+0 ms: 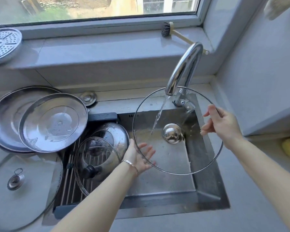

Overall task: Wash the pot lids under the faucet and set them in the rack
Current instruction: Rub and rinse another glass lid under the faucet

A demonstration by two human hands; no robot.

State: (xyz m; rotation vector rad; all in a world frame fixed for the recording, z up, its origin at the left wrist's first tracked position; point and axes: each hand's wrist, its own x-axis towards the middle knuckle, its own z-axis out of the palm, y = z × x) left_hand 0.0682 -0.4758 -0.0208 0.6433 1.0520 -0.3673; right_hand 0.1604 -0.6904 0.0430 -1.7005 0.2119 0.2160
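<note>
A large glass lid [177, 148] with a metal knob is being held over the sink [208, 195], tilted under the faucet [184, 67]; water is running onto it. The right hand [221, 124] is gripping the lid's rim at the sink's right edge. The left hand [139, 158] is lying open-palmed beneath the lid's left rim, fingers spread. At the sink's left end, the rack [69, 190] is carrying a smaller glass lid [95, 163] and a steel lid [115, 133].
</note>
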